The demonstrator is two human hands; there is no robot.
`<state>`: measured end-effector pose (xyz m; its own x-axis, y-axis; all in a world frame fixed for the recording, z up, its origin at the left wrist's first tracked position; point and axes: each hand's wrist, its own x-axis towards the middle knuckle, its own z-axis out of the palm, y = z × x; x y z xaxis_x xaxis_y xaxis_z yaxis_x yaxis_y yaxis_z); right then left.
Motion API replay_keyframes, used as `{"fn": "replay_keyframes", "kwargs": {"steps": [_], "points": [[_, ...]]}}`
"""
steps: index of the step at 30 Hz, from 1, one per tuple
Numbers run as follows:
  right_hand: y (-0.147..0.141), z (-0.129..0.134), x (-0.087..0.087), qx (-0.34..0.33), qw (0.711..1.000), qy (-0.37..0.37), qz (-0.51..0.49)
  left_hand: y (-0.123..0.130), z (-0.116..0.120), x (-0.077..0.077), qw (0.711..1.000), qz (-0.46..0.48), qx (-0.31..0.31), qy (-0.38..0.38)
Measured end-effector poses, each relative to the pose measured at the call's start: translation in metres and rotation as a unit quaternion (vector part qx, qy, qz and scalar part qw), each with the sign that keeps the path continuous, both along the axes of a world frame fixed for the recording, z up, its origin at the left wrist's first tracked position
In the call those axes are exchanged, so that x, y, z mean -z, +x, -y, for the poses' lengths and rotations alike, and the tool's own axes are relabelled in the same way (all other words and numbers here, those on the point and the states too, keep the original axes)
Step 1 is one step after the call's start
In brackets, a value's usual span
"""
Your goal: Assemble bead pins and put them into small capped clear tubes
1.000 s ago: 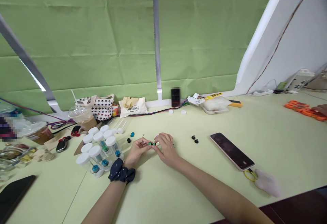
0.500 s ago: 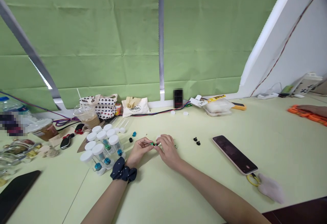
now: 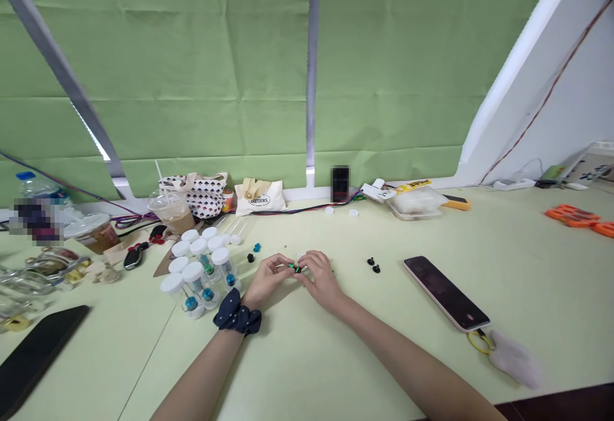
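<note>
Above the middle of the table, a small shiny green part with a dark end (image 3: 294,268) sits between my two hands; its exact kind is too small to make out. My left hand (image 3: 265,278) pinches it from the left, thumb against fingertips, with a dotted navy scrunchie (image 3: 236,313) around the wrist. From the other side, the thumb and fingers of my right hand (image 3: 323,280) close on the same part, hiding some of it. Left of my hands stand several clear vials with white caps (image 3: 193,272), some holding blue or green pieces.
Small black parts (image 3: 373,265) lie to the right, near a phone (image 3: 446,293) with a fluffy charm. Beyond the vials are a blue piece (image 3: 257,247), a black piece (image 3: 250,258) and a drink cup (image 3: 173,212). Orange objects (image 3: 570,215) lie far right.
The view has shifted, so the table things appear slightly further right. My fingers have drawn closer around the green part. At far right, another person's hand has left the orange objects.
</note>
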<state>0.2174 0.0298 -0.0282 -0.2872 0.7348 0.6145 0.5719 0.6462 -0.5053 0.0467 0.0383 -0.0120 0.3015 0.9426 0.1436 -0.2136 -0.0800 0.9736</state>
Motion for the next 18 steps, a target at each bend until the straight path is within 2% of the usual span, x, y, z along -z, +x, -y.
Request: {"fn": "replay_keyframes", "kwargs": {"steps": [7,10,13,15,16,18], "points": [[-0.001,0.007,-0.006,0.037,0.999,-0.029,0.014,0.008,0.004,0.001,0.999,-0.017,0.020,0.028],[-0.003,0.009,-0.005,0.025,0.998,-0.058,-0.028,0.008,0.007,-0.002,0.996,-0.053,0.011,0.076],[-0.003,0.007,-0.005,0.018,0.991,-0.084,-0.103,0.002,0.005,-0.010,0.981,-0.130,0.002,0.147],[-0.001,0.004,-0.005,0.015,0.982,-0.109,-0.156,-0.005,-0.005,-0.014,0.966,-0.175,-0.039,0.183],[0.000,0.002,-0.005,0.011,0.975,-0.126,-0.181,-0.008,-0.014,-0.016,0.957,-0.197,-0.086,0.197],[0.002,-0.001,-0.004,0.000,0.961,-0.163,-0.224,-0.011,-0.036,-0.019,0.917,-0.256,-0.232,0.198]]}}
